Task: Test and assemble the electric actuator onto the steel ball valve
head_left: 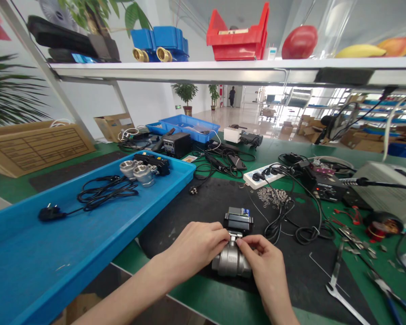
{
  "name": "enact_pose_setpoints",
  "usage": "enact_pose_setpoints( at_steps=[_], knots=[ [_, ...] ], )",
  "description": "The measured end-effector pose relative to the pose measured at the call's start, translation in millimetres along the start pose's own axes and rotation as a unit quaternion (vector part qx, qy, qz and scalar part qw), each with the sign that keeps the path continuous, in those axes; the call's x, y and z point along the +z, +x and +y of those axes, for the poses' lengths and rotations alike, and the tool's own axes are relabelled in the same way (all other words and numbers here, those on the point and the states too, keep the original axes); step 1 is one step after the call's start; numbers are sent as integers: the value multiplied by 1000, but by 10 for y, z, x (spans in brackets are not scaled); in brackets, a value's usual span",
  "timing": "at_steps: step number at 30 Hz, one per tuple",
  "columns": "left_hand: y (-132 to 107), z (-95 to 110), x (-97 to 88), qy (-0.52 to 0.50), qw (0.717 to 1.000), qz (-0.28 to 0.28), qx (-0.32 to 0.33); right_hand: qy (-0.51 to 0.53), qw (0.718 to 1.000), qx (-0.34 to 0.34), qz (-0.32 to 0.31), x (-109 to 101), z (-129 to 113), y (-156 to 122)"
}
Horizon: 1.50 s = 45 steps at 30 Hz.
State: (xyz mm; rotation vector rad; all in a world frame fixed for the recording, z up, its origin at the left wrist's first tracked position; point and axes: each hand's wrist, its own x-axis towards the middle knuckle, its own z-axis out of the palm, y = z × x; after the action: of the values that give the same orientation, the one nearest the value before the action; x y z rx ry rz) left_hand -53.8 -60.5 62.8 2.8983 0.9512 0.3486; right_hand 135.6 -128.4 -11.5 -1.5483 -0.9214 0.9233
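A steel valve body [230,262] lies on the black mat [203,203] near the bench's front edge, with a black actuator box [237,220] at its far end. My left hand [193,247] is closed in a pinch at the joint between valve and actuator. My right hand [267,266] pinches the same spot from the right and rests against the valve. What the fingertips hold there is too small to make out.
A long blue tray [27,271] on the left holds another valve [139,171] and a black power cable [101,192]. Cables, a white power strip [262,175], a pile of small washers [272,196], a wrench [343,300], pliers [389,293] and a soldering station [326,187] crowd the right side.
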Motion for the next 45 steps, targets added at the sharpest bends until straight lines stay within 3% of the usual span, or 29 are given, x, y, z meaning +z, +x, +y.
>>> enact_pose_setpoints(
  at_steps=[10,20,26,37,45],
  knots=[
    [-44,-23,-33,85,993,-28,79,49,997,20,-52,32,-1,-1],
    [17,24,-103,130,978,-46,155,53,996,43,-64,1,-26,15],
    [42,63,-165,159,970,-30,183,38,997,29,-56,-12,-20,-9],
    [95,-135,-214,177,941,7,289,22,999,22,-43,2,-6,-19],
    [93,-179,-182,175,934,21,312,25,999,1,-40,2,-11,-25]
  ],
)
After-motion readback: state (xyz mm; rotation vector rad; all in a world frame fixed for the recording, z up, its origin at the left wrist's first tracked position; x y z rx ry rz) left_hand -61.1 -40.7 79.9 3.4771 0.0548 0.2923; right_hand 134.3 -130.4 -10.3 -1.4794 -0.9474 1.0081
